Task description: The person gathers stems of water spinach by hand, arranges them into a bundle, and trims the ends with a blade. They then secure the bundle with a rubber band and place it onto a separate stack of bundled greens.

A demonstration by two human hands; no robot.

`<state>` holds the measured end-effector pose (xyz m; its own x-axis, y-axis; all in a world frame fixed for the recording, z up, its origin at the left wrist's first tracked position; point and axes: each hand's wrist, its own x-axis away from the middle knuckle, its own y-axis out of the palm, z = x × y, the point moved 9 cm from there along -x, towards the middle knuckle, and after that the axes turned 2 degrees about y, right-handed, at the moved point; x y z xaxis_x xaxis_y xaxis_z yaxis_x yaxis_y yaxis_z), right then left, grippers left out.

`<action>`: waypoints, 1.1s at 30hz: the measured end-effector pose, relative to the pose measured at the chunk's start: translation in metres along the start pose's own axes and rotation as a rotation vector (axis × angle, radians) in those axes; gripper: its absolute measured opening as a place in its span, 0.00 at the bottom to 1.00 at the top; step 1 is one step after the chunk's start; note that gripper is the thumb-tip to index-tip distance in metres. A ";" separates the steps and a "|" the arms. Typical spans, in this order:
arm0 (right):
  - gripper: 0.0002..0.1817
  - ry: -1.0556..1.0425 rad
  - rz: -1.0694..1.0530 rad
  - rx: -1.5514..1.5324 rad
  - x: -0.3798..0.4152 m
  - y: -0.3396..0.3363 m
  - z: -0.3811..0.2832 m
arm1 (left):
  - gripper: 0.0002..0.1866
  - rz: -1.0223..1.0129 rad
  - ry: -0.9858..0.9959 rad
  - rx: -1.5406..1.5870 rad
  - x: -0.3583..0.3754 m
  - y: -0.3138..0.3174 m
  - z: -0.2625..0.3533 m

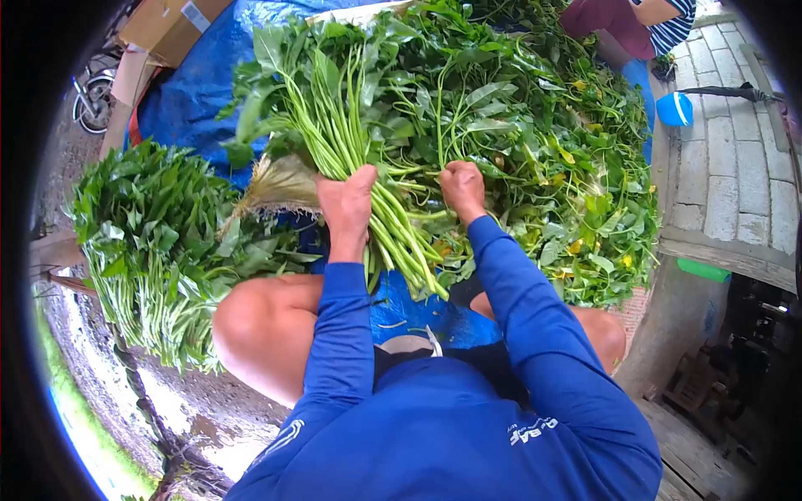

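My left hand is wrapped round a thick bunch of water spinach, its long pale stems fanning down to cut ends and its leaves pointing away from me. To the right, my right hand is closed on a few water spinach stalks that stand up from the pile. Loose water spinach is heaped in front of and beside that hand, with some yellowed leaves in it. A frayed bundle of straw-coloured fibre lies just left of my left hand.
Stacked greens lie by my left knee. A blue tarp lies under the heap. Beyond are a cardboard box, a blue bucket on paving and, at the top right, a seated person in a striped top.
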<state>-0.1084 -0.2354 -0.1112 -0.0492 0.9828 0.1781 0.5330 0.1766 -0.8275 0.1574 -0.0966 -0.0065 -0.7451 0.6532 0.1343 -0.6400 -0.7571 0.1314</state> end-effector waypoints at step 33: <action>0.12 -0.237 0.411 0.305 0.069 -0.254 -0.072 | 0.12 -0.351 -0.199 0.132 0.032 0.077 0.019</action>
<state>-0.1865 -0.2162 0.1495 -0.0961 0.9532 -0.2866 0.2821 -0.2501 -0.9262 0.0880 -0.1337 0.0268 -0.4277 0.8703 0.2443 -0.8093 -0.4890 0.3254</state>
